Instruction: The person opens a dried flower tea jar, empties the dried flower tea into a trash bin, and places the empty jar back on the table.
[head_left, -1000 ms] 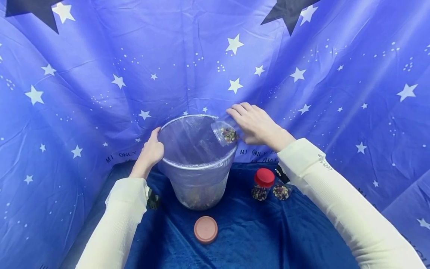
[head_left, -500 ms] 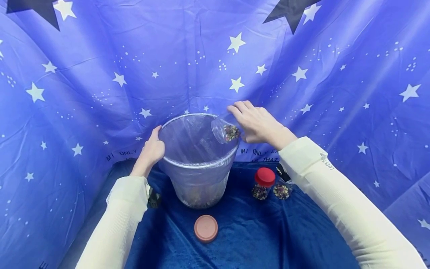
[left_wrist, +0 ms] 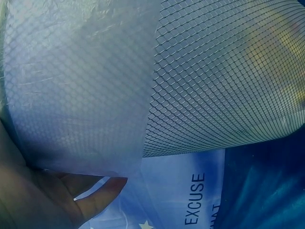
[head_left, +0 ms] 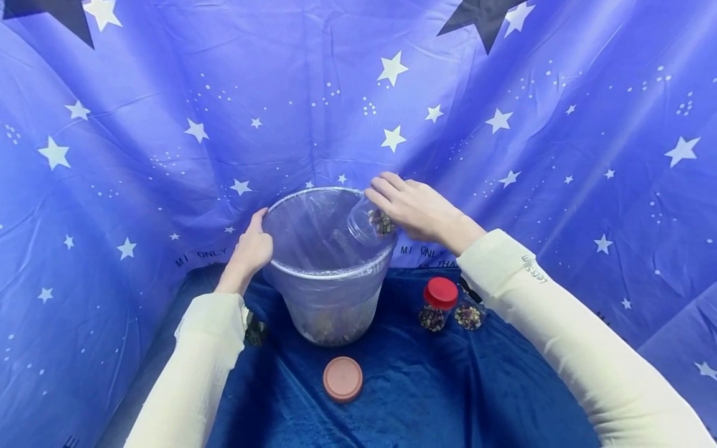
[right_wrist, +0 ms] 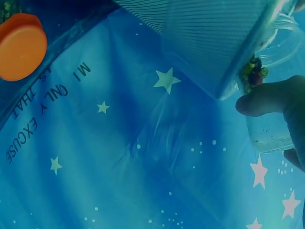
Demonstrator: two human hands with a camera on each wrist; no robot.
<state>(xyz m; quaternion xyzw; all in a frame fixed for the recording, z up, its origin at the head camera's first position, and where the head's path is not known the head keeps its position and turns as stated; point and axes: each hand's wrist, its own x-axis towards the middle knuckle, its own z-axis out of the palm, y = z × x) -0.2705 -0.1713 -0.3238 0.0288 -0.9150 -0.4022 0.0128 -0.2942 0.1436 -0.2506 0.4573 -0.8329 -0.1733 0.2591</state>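
Note:
A mesh wastebasket (head_left: 358, 314) stands upright on the blue cloth, lined with a clear plastic bag (head_left: 313, 233) folded over its rim. My left hand (head_left: 252, 249) grips the rim on the left; in the left wrist view its fingers (left_wrist: 102, 198) lie against the basket's bagged side. At the right of the rim, my right hand (head_left: 417, 208) holds a clear jar (head_left: 358, 224) tilted, its uncapped mouth over the basket. Small mixed-colour pieces (right_wrist: 254, 74) lie inside the jar. Yellowish contents show faintly through the lower mesh (left_wrist: 279, 43).
A loose pinkish-orange lid (head_left: 343, 379) lies in front of the basket. To the right stand a red-lidded jar (head_left: 439, 305) and a clear container (head_left: 469, 317) of similar pieces. A dark object (head_left: 256, 330) is partly hidden by my left sleeve. Starry blue fabric (head_left: 313, 93) hangs behind.
My right hand has shifted slightly left and down with the jar, covering more of it. The pieces have shifted within the jar. My left hand stays on the rim.

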